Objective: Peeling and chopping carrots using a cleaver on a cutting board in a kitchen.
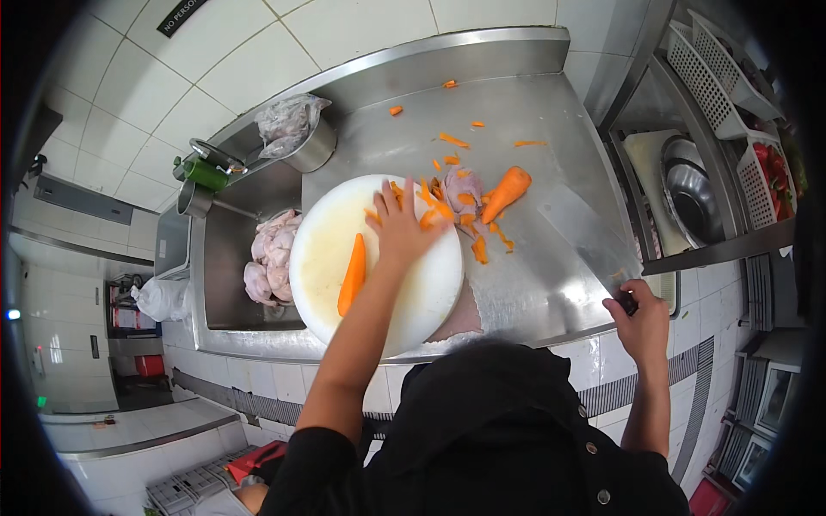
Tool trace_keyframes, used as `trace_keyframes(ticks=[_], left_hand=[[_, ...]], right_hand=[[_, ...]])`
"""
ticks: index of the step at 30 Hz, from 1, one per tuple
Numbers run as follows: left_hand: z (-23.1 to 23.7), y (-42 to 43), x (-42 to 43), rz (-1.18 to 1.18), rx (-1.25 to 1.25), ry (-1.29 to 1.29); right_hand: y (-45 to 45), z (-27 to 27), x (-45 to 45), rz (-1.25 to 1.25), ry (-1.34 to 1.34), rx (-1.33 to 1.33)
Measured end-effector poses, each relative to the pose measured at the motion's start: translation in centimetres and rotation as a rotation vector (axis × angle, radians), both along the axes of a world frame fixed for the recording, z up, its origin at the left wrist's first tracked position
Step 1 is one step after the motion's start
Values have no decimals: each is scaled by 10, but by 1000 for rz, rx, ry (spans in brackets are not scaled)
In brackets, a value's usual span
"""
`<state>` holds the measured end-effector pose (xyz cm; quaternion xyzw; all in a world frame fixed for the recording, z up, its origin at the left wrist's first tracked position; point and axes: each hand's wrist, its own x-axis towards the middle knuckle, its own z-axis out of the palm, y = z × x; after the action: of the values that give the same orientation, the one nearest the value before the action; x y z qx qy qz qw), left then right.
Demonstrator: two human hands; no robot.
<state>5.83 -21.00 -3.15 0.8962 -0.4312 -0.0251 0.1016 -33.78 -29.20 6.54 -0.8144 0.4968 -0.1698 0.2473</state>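
A round white cutting board [413, 303] lies across the steel counter and the sink's edge. My left hand [400, 232], fingers spread and slightly blurred, is over its upper right part, among carrot peelings [439, 208]. A peeled carrot [352, 277] lies on the board left of my forearm. At the counter's right, my right hand [635, 309] holds a cleaver-like knife by its dark handle, with the broad blade [581, 238] pointing up and left over the steel. Between board and knife lie a thick carrot [510, 190] and a purplish cloth or wrapper [463, 190], with peelings around them.
Raw poultry [274, 258] lies in the sink [226, 309] at left. A steel pot [316, 148] with a plastic bag stands behind the board. Carrot scraps [455, 140] dot the counter. A rack with metal bowls [697, 187] and white baskets [761, 187] stands at right.
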Motion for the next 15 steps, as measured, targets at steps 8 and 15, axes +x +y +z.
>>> trace_keyframes(ticks=[8,15], left_hand=[[12,-112,71,-45,-322,-68],[-22,-147,-58,-491,25,194]], right_hand=[[6,-9,-6,-6,-73,159],[-2,-31,-18,-41,-106,112]])
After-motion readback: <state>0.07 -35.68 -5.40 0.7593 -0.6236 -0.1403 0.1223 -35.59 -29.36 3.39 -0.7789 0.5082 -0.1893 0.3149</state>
